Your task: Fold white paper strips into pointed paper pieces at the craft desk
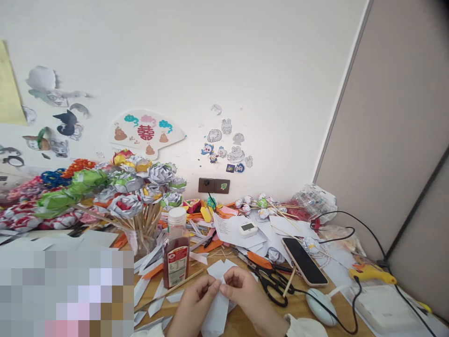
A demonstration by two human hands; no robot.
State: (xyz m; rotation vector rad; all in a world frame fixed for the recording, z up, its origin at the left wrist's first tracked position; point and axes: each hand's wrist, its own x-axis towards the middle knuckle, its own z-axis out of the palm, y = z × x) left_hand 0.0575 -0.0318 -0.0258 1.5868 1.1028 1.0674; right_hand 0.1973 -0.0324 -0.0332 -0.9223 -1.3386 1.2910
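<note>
- The white paper strip [216,309] lay at the near edge of the desk [301,304], just beside the black scissors [271,281] and the red-labelled bottle [176,255].
- The left hand [196,299] and right hand [242,290] met at the strip's upper end; the fingertips [213,283] were pressed together, pinching the paper.
- A clean fold here would likely call for aligned edges and firm, even pressure along the crease.

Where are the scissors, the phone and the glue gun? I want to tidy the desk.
scissors [271,281], head view, on the black handle loops.
phone [303,260], head view, on the middle of its dark screen.
glue gun [372,273], head view, on its yellow body.
</note>
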